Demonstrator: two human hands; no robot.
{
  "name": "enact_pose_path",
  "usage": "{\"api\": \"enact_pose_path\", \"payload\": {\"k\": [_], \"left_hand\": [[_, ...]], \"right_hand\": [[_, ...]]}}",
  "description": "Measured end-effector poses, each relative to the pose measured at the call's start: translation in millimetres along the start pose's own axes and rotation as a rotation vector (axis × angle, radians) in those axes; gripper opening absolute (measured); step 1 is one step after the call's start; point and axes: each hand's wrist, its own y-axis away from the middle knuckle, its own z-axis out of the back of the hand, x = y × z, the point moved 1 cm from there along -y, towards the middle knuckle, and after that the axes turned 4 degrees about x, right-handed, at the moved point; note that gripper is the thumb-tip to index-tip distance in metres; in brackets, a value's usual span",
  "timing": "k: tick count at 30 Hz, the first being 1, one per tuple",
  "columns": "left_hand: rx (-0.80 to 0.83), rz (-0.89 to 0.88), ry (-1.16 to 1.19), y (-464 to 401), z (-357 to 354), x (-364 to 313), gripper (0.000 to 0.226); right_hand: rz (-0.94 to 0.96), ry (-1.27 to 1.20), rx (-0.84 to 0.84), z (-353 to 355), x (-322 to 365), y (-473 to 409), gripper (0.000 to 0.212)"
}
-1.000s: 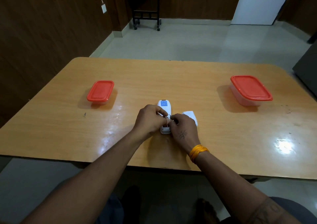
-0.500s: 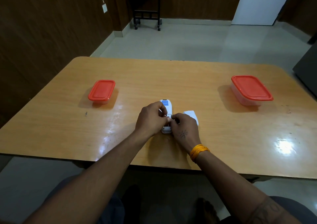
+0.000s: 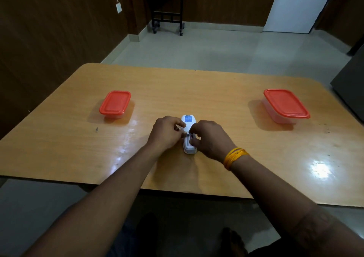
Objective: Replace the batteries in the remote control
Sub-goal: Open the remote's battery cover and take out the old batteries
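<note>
Head view: left hand (image 3: 166,133) curled, steadying remote control (image 3: 188,134) face-down mid-worktop (image 3: 59,154). Right hand (image 3: 209,138) fingers curled into open battery bay; battery grip unclear. Remote light, rigid, slippery plastic; hold by side edges.

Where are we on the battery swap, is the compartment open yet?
Done: the remote control lies face down on the table with its battery compartment open. In hand: the left hand and right hand pinch at batteries there; removing or inserting, I cannot tell. Left: seating the batteries, refitting the cover. Both red-lidded containers are closed.
</note>
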Motion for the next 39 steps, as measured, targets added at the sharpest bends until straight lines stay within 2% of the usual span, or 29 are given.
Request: {"api": "enact_pose_path", "payload": {"k": [4,8,15,22,24,28,31,35,39], "left_hand": [[0.019,-0.003,-0.006,-2.2,0.2,1.0,0.024],[0.031,0.0,-0.021,-4.6,-0.6,1.9,0.02],[0.051,-0.022,-0.053,-7.8,-1.4,4.2,0.018],[0.064,-0.045,-0.062,-6.8,0.8,3.6,0.021],[0.071,-0.049,-0.057,-7.5,1.4,3.9,0.021],[0.071,-0.034,-0.044,-8.9,2.5,4.9,0.024],[0.091,-0.008,-0.019,-10.2,1.4,6.4,0.031],[0.072,-0.008,-0.022,-10.6,0.7,6.5,0.03],[0.057,-0.006,0.015,-10.2,0.1,7.5,0.024]], "right_hand": [[0.162,0.177,0.164,18.4,4.9,-13.5,0.026],[0.237,0.293,0.271,29.7,9.5,-24.7,0.028],[0.299,0.4,0.328,36.3,18.6,-28.0,0.031],[0.356,0.439,0.272,39.5,21.8,-19.0,0.022],[0.385,0.385,0.243,35.9,19.1,-14.3,0.021],[0.448,0.232,0.233,27.3,13.3,-5.8,0.029],[0.456,0.227,0.192,16.5,9.8,-0.5,0.031],[0.431,0.226,0.123,6.3,6.1,2.2,0.03],[0.37,0.072,0.078,5.7,7.5,5.8,0.013]]}}
